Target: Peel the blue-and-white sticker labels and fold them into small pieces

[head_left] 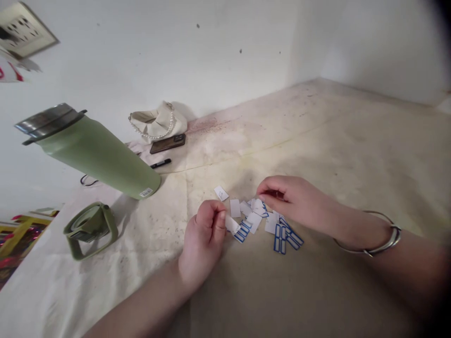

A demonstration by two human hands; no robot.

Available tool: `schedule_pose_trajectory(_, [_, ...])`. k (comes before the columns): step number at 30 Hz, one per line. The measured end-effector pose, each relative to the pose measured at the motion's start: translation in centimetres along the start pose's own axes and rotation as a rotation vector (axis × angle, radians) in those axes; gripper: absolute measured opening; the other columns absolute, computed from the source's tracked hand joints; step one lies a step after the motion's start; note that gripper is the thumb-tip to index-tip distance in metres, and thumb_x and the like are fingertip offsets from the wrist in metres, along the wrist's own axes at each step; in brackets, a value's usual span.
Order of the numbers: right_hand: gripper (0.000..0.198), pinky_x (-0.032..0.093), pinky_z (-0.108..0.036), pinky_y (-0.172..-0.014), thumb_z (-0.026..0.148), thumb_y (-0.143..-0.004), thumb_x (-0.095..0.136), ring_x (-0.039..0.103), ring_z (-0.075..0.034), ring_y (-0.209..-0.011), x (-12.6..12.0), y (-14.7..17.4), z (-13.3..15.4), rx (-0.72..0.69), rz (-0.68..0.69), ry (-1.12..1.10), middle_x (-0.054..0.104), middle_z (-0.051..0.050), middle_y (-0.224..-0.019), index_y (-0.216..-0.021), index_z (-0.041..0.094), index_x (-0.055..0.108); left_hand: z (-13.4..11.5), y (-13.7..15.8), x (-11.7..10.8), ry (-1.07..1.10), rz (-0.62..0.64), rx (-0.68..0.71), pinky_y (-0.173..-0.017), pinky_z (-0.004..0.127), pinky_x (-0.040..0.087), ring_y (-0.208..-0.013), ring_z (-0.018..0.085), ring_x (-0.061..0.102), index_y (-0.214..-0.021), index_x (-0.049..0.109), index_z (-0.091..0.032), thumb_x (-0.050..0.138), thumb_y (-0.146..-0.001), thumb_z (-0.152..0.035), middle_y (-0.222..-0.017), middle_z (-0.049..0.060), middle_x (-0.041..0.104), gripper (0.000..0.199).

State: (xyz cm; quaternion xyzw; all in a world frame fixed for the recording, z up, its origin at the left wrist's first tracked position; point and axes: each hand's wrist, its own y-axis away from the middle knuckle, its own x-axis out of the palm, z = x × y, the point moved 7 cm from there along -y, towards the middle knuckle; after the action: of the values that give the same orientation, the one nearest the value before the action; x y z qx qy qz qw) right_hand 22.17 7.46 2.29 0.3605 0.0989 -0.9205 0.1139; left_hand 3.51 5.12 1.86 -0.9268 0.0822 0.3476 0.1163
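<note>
My left hand (206, 241) is closed in a pinch on a small white paper slip (231, 225) that sticks out to the right of its thumb. To the right, my right hand (291, 199) is also closed, with thumb and forefinger together just above the pile. Whatever it grips, if anything, is hidden. Between and below the hands lie several loose white paper slips (253, 222), some overlapping. Several blue-bordered labels (281, 238) lie among them and at the near right of the pile. One slip with a small mark (221, 193) rests apart, beyond my left hand.
A tall green tumbler (102, 155) stands at the left, behind a green handled lid (89, 230). Farther back are a black pen (161, 163), a phone (167, 143) and a cream bag with a pearl chain (158, 122). A pale, stained cloth (151, 277) covers the table.
</note>
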Motion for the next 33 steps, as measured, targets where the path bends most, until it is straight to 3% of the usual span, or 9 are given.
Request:
schedule_pose_trajectory(6, [0.015, 0.042, -0.024, -0.055, 0.028, -0.085, 0.049, 0.056, -0.013, -0.065, 0.4, 0.5, 1.0, -0.028, 0.004, -0.050, 0.065, 0.000, -0.077, -0.083, 0.021, 0.062, -0.4, 0.2, 0.5, 0.267, 0.001, 0.102, -0.063, 0.023, 0.042, -0.067, 0.011, 0.051, -0.119, 0.041, -0.025, 0.045, -0.091, -0.021, -0.077, -0.002, 0.054, 0.028])
schedule_pose_trajectory(13, [0.017, 0.045, -0.025, -0.068, 0.036, -0.086, 0.053, 0.058, -0.012, -0.076, 2.4, 2.0, 2.8, -0.103, 0.125, -0.173, 0.065, 0.001, -0.088, -0.095, 0.024, 0.060, -1.2, 0.7, 0.2, 0.427, -0.051, 0.191, -0.068, 0.022, 0.047, -0.079, 0.010, 0.055, -0.120, 0.043, -0.026, 0.048, -0.090, -0.016, -0.091, 0.002, 0.056, 0.032])
schedule_pose_trajectory(17, [0.016, 0.043, -0.023, -0.062, 0.035, -0.084, 0.056, 0.057, -0.011, -0.071, 3.7, 2.4, 3.2, -0.105, 0.210, -0.219, 0.064, 0.003, -0.086, -0.096, 0.026, 0.060, -1.9, 1.2, 0.0, 0.477, -0.094, 0.267, -0.068, 0.020, 0.048, -0.078, 0.009, 0.057, -0.122, 0.041, -0.027, 0.049, -0.089, -0.012, -0.090, 0.000, 0.058, 0.037])
schedule_pose_trajectory(23, [0.010, 0.039, -0.022, -0.057, 0.016, -0.084, 0.052, 0.052, -0.009, -0.062, 3.2, 2.1, 3.7, -0.208, 0.085, -0.120, 0.059, 0.003, -0.073, -0.079, 0.020, 0.059, -1.9, 1.6, 0.2, 0.449, -0.062, 0.250, -0.073, 0.024, 0.049, -0.080, 0.011, 0.059, -0.123, 0.041, -0.027, 0.052, -0.088, -0.015, -0.091, 0.001, 0.062, 0.038])
schedule_pose_trajectory(28, [0.013, 0.044, -0.024, -0.066, 0.010, -0.085, 0.051, 0.056, -0.012, -0.075, 0.9, 2.6, 5.0, -0.410, -0.155, -0.009, 0.061, -0.002, -0.080, -0.082, 0.019, 0.060, -1.5, 1.3, 0.5, 0.598, 0.026, 0.142, -0.072, 0.028, 0.047, -0.078, 0.013, 0.056, -0.121, 0.043, -0.019, 0.038, -0.094, -0.036, -0.089, 0.004, 0.059, 0.032])
schedule_pose_trajectory(33, [0.016, 0.046, -0.029, -0.073, 0.008, -0.087, 0.050, 0.055, -0.016, -0.083, 0.8, 3.6, 5.7, -0.558, -0.239, 0.203, 0.063, -0.005, -0.090, -0.083, 0.019, 0.062, -2.1, 1.5, 1.2, 0.475, 0.209, 0.125, -0.060, 0.026, 0.039, -0.065, 0.013, 0.049, -0.090, 0.056, -0.014, 0.034, -0.091, -0.054, -0.072, 0.004, 0.055, 0.046])
